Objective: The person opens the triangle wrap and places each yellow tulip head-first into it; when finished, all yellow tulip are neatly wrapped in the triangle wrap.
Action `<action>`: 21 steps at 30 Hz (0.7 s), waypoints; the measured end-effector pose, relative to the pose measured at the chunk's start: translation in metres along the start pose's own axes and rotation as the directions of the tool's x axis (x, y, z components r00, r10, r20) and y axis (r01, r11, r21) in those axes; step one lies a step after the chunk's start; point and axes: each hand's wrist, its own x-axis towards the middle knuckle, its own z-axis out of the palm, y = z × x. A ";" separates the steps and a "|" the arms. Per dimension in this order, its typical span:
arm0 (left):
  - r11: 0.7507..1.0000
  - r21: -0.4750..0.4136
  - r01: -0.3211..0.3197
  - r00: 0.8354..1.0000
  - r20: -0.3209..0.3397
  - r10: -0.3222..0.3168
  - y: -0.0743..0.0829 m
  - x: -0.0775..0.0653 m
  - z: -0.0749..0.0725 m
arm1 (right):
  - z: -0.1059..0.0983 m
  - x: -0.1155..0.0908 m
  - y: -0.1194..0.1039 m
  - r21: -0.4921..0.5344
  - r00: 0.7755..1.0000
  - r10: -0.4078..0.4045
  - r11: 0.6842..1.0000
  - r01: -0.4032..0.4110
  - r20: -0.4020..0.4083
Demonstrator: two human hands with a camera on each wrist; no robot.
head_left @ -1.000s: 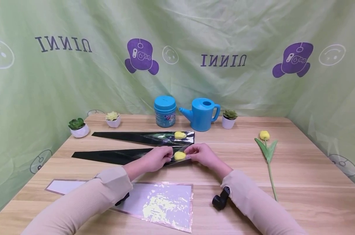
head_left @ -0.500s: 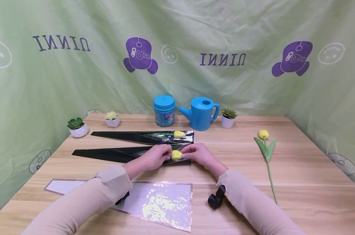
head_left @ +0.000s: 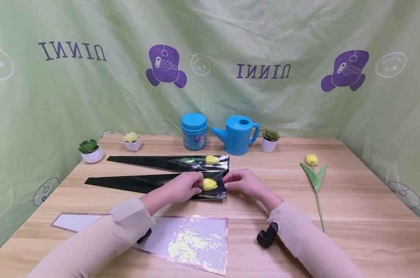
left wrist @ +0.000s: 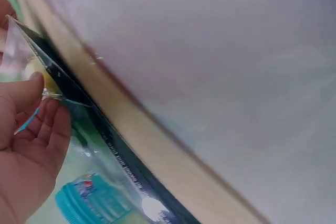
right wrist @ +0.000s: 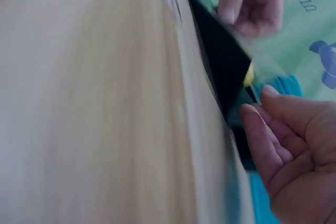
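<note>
**Fingers at the mouth of the black sleeve**

Fingers of our left hand (head_left: 183, 186) pinch the upper film of the near black sleeve (head_left: 144, 184) at its wide end, just beside the yellow tulip head (head_left: 209, 184) that lies inside it. In the left wrist view the thumb presses the clear edge against the other fingers, so this hand is grasping the film. Our right hand (head_left: 243, 182) is at the open end of the same sleeve; its fingers are loosely bent and touch the rim, but we cannot see that they grip it, so we judge this hand as released.

The sleeve lies flat on the wooden table (head_left: 352, 216), with its narrow tip pointing to our left. A second black sleeve (head_left: 168, 162) with another yellow flower lies just behind it, not touching. A loose tulip (head_left: 315, 181) waits well apart on the right, and a clear pink-edged sleeve (head_left: 185, 237) lies near us.

To do this step well, we think the left hand should keep the film lifted only a little, so the flower head is not crushed. The right hand should smooth the rim gently, without pulling the sleeve toward the one behind. The film is thin and slippery, so a light pinch is better than a hard one.
</note>
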 end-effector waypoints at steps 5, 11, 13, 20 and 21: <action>0.998 -0.038 0.044 0.999 -0.004 -0.044 0.006 -0.011 -0.010 | -0.029 -0.022 0.004 -0.094 1.000 0.009 0.996 -0.010 -0.014; 0.976 -0.204 0.080 0.997 0.023 -0.077 0.025 -0.033 -0.019 | -0.073 -0.059 0.011 -0.142 0.999 0.002 0.990 -0.008 -0.037; 0.966 -0.251 0.060 0.998 0.039 -0.052 0.034 -0.040 -0.019 | -0.088 -0.072 0.016 -0.156 0.997 0.006 0.988 -0.017 -0.074; 0.947 -0.316 0.050 0.985 0.174 0.007 0.054 -0.055 -0.009 | -0.135 -0.111 0.040 -0.217 0.980 0.049 0.972 -0.091 -0.194; 0.941 -0.332 0.059 0.981 0.195 0.007 0.056 -0.056 -0.006 | -0.140 -0.115 0.044 -0.233 0.976 0.061 0.966 -0.110 -0.209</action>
